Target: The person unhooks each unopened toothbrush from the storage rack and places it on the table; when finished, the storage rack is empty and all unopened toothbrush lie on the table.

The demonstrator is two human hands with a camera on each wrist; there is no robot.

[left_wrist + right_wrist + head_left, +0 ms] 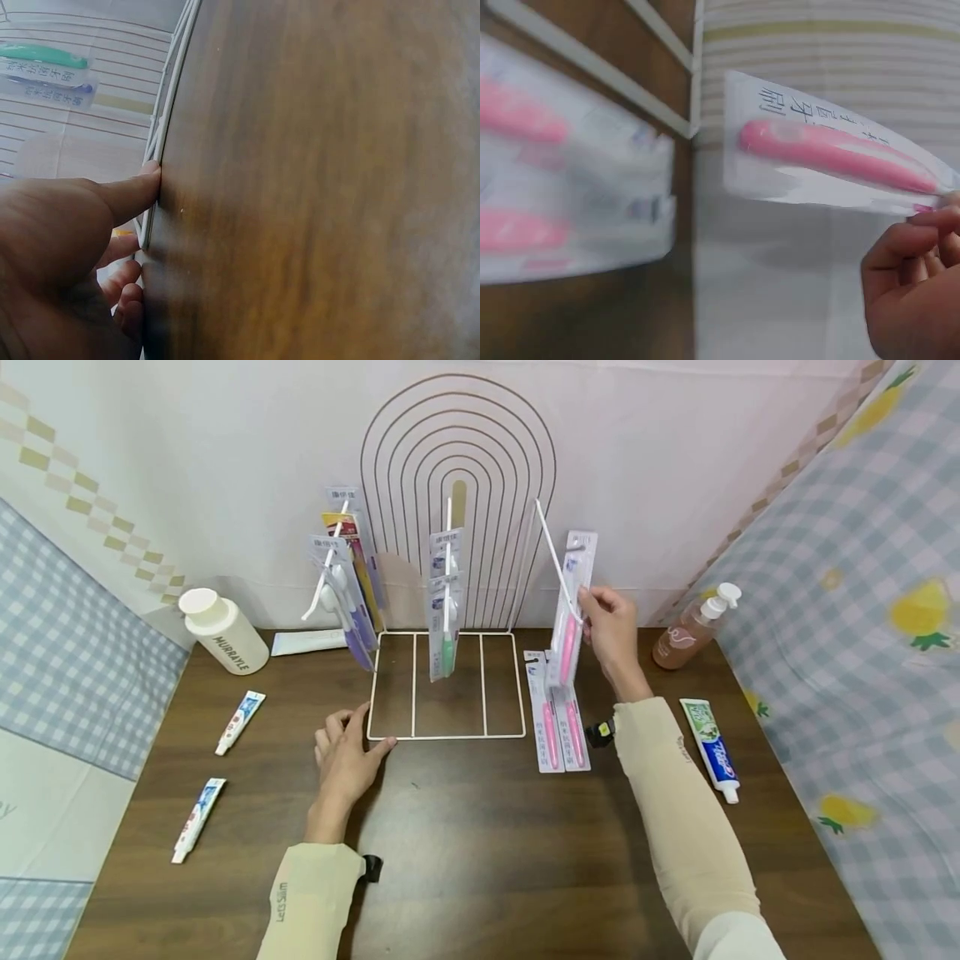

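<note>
Left hand [347,766]: we rest it flat on the table [480,860], fingers relaxed and straight, the fingertips touching the front left corner of the wire rack base [447,737]; the left wrist view shows the thumb [131,193] pressed against the white wire, which we judge steadies the rack.
Wire rack [459,485]: it stands at the middle of the table's far edge, with packaged toothbrushes hanging from its left and middle pegs, so the cards dangle upright.
Right peg [557,560]: a slanted white rod on the rack's right side.
Pink toothbrush pack [572,610]: we hold it upright at the right peg, above two like packs [557,720] lying flat on the table.
Right hand [611,627]: our fingers [907,255] pinch the pack's right edge; the pack sits just left of the fingertips, its card top up by the peg.
</note>
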